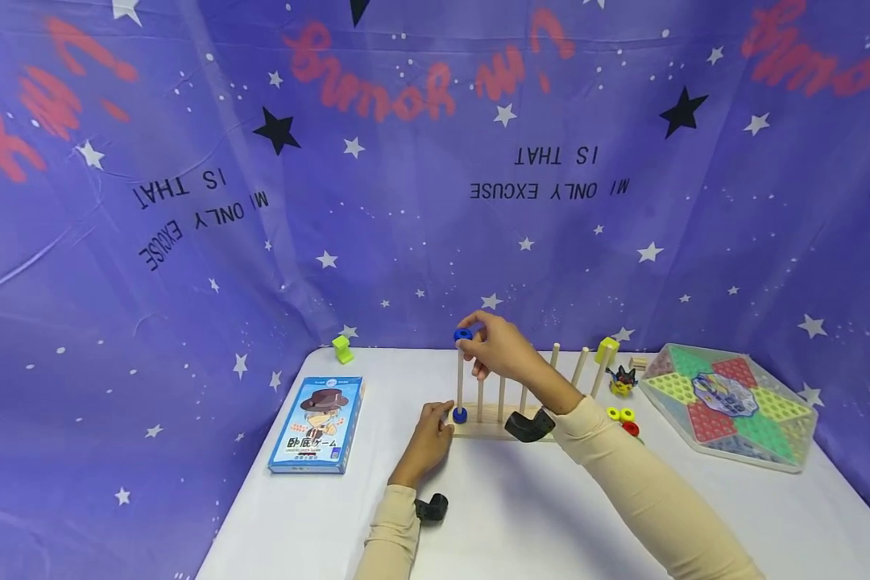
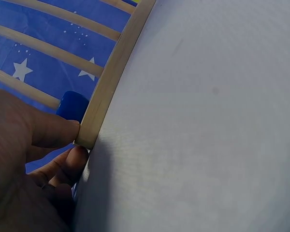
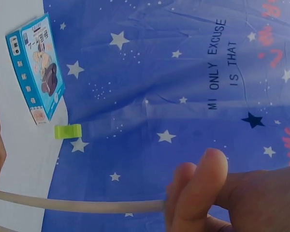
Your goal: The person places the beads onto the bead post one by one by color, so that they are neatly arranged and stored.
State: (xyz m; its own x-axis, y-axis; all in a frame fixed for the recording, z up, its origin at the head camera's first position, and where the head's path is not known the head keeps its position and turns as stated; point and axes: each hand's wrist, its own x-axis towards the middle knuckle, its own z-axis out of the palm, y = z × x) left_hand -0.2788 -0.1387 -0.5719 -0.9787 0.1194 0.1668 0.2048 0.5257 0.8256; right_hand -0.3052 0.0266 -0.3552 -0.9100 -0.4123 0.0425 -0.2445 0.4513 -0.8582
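Observation:
Pinched between my right hand's (image 1: 503, 350) thumb and finger is a blue ring (image 1: 463, 333), held at the top of the leftmost peg (image 1: 460, 374). Whether the peg's tip has entered the ring, I cannot tell. Fingers cover the ring in the right wrist view, where the peg (image 3: 96, 207) runs up to them. Another blue ring (image 1: 460, 416) sits at the foot of that peg, on the wooden base (image 1: 478, 429) of the peg rack. My left hand (image 1: 428, 439) grips the base's left end, thumb beside the lower blue ring (image 2: 72, 105) in the left wrist view.
Right of the rack lie yellow rings (image 1: 627, 415), a red ring (image 1: 631, 429) and a small figure (image 1: 622, 380). Beyond them is a hexagonal game board (image 1: 728, 407). A blue game box (image 1: 317, 424) lies left; green (image 1: 342, 350) and yellow (image 1: 606, 350) blocks stand behind.

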